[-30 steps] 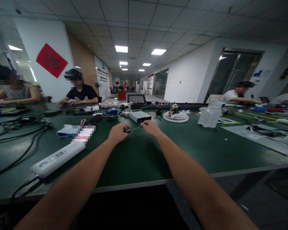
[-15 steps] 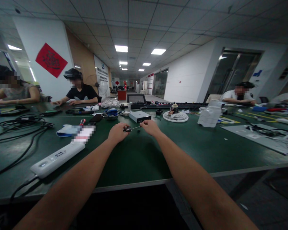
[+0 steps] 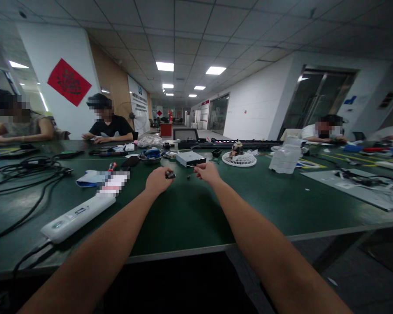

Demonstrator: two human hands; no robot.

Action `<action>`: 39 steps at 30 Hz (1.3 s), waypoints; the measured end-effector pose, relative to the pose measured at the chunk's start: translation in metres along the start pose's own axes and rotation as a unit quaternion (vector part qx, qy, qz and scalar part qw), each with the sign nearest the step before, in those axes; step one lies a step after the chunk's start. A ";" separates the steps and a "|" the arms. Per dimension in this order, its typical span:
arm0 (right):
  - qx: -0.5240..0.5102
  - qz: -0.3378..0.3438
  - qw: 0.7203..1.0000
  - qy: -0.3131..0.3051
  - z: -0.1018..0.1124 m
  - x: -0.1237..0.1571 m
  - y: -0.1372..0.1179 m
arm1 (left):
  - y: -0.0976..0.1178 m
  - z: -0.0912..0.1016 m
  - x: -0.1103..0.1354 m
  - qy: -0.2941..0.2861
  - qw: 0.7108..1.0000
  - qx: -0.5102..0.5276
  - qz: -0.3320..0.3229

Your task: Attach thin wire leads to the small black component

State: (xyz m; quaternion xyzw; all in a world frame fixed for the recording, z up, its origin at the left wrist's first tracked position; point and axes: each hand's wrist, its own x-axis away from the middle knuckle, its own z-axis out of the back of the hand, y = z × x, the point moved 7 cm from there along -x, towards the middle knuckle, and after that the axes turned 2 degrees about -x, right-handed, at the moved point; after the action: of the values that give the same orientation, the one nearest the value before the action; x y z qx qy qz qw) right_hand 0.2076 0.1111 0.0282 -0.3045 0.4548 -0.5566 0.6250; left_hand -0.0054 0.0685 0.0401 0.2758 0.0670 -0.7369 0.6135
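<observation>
My left hand [image 3: 157, 180] pinches a small black-and-silver part [image 3: 170, 175] above the green workbench [image 3: 183, 218]. My right hand [image 3: 207, 172] holds a thin metal shaft [image 3: 190, 165] between its fingers, its tip pointing left towards a flat silver box [image 3: 190, 159]. The shaft's far end is hard to make out. A tiny dark piece [image 3: 188, 177] lies on the bench between my hands. The part and the shaft are apart, with a small gap between them.
A white power strip [image 3: 78, 216] and coiled black cables [image 3: 26, 174] lie to my left. A metal bowl [image 3: 149, 158] holds blue items. A round white fan guard [image 3: 239, 159] and a white plastic jug [image 3: 284, 160] stand to the right. Co-workers sit along the bench.
The shaft and the small black part were joined and have come apart. My left hand has moved slightly down and my right hand slightly right.
</observation>
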 end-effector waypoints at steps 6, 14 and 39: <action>0.031 -0.015 0.999 0.025 0.002 0.000 0.001 | -0.001 0.000 0.000 0.000 1.000 0.006 0.001; 0.193 0.122 0.973 -0.038 -0.021 0.009 -0.011 | -0.002 -0.003 -0.001 0.003 1.000 0.013 -0.006; 0.283 0.147 0.940 -0.123 -0.031 0.007 0.003 | 0.002 0.000 0.001 -0.004 1.000 0.006 -0.003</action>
State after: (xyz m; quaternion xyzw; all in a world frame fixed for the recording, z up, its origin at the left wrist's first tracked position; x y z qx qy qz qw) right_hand 0.1804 0.1089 0.0117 -0.1111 0.2375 -0.5227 0.8112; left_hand -0.0032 0.0676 0.0401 0.2769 0.0608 -0.7401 0.6098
